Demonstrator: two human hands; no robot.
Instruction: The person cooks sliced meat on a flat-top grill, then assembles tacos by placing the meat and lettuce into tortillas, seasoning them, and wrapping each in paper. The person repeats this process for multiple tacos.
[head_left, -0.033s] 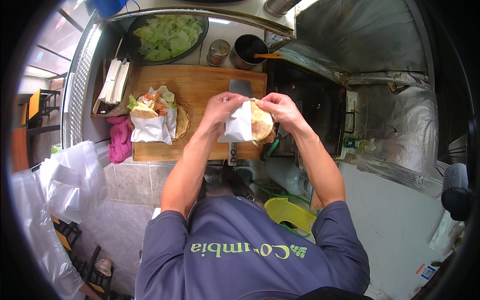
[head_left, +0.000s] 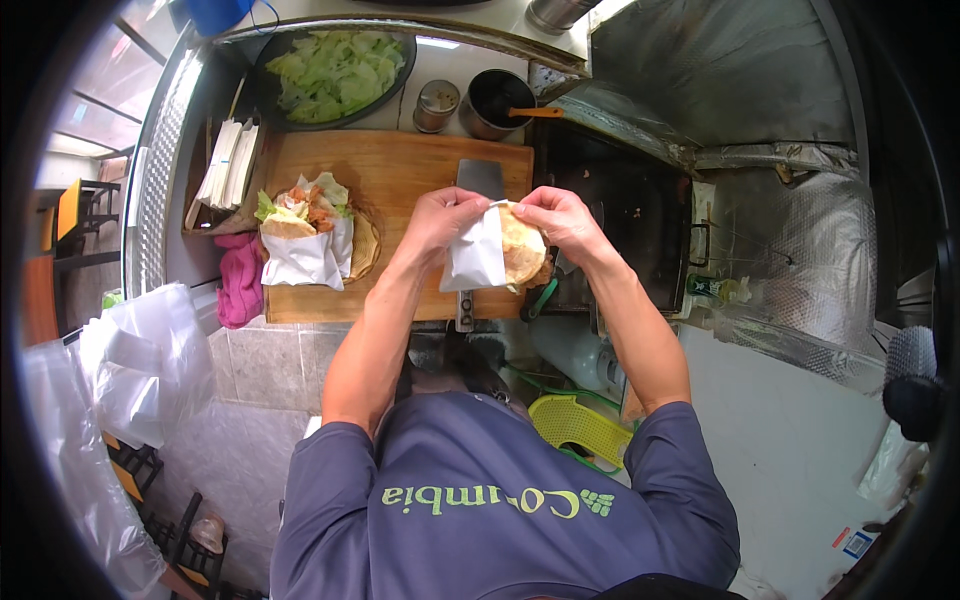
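Above the cutting board (head_left: pixel 400 165), my left hand (head_left: pixel 440 222) pinches the top edge of a white paper bag (head_left: pixel 473 258). A browned round flatbread (head_left: pixel 523 250) is partly inside the bag, with its filling showing at the lower right rim. My right hand (head_left: pixel 566 222) is closed on the upper edge of this flatbread, close to the bag's mouth. Under the bag lies a metal spatula (head_left: pixel 480 178). At the board's left rests a second filled flatbread (head_left: pixel 290 228) with lettuce and reddish filling, in a white bag. Another flatbread (head_left: pixel 366 248) lies partly beneath it.
A dark griddle (head_left: pixel 625 260) adjoins the board on the right. Behind the board are a bowl of lettuce (head_left: pixel 335 75), a shaker jar (head_left: pixel 437 105) and a pot (head_left: pixel 488 118) with an orange-handled utensil. White paper bags (head_left: pixel 230 165) stand at the left, near a pink cloth (head_left: pixel 239 280).
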